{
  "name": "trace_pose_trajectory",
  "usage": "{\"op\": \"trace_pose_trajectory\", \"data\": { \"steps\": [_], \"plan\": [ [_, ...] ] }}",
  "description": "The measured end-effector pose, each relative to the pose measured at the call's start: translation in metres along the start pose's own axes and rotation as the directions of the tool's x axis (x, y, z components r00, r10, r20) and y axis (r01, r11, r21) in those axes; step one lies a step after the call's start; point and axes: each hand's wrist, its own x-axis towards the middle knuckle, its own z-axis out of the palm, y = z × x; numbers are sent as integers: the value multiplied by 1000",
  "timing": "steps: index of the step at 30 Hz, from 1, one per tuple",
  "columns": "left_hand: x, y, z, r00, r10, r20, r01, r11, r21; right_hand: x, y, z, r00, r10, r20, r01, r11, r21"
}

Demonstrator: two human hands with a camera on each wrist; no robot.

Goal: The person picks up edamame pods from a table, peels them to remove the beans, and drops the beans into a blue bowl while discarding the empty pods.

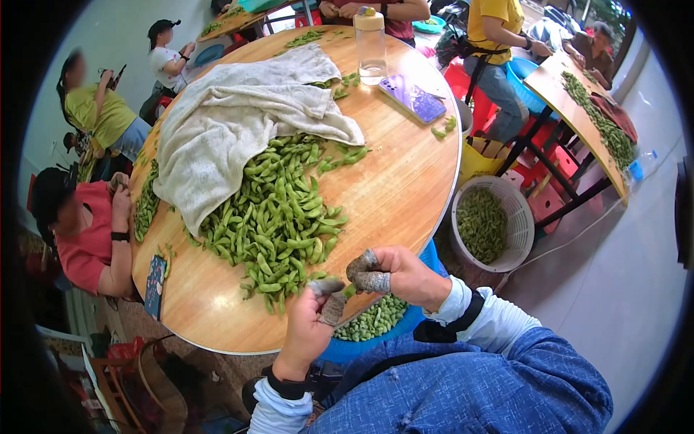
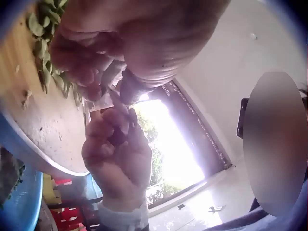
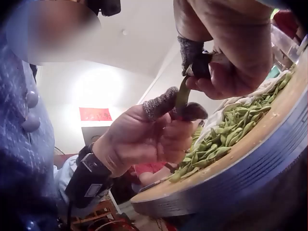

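Over the table's near edge, my left hand (image 1: 307,329) pinches a green soybean pod (image 3: 182,94) between wrapped thumb and finger. My right hand (image 1: 416,278) meets it from the other side, its wrapped thumb and finger pinching the pod's upper end. Grey, worn wrapping covers those fingertips. Just beyond the hands lies a large heap of unopened soybean pods (image 1: 278,210), partly under a beige towel (image 1: 238,116). Below the hands, a blue basin (image 1: 416,318) holds shelled green beans (image 1: 372,322); its near side is hidden by my clothes.
On the round wooden table (image 1: 405,173) stand a clear bottle (image 1: 370,47) and a purple phone (image 1: 413,99). A dark patterned phone (image 1: 155,286) lies at the left edge. A white basket (image 1: 517,231) of pods stands on the floor at right. Several people sit or stand around.
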Motion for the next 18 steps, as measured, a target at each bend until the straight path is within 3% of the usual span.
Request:
{"op": "trace_pose_trajectory", "data": {
  "steps": [3,6,9,12,18],
  "plan": [
    [1,1,-6,976,-119,180,121,993,-1,-1,-2,2,999,-5,35,6,1000,-24],
    [-1,-7,-6,982,-156,104,167,980,-112,-9,-13,12,993,-24,-113,12,994,-105],
    [-2,-15,-3,990,-97,100,116,973,-201,-13,-1,8,997,-49,-52,44,994,-102],
    [-3,-14,-3,995,-84,49,93,964,-251,-17,-3,6,996,2,-91,-11,995,-99],
    [-2,-11,2,988,-129,84,144,965,-218,-17,-2,10,999,20,-49,-23,997,-73]
  ]
}}
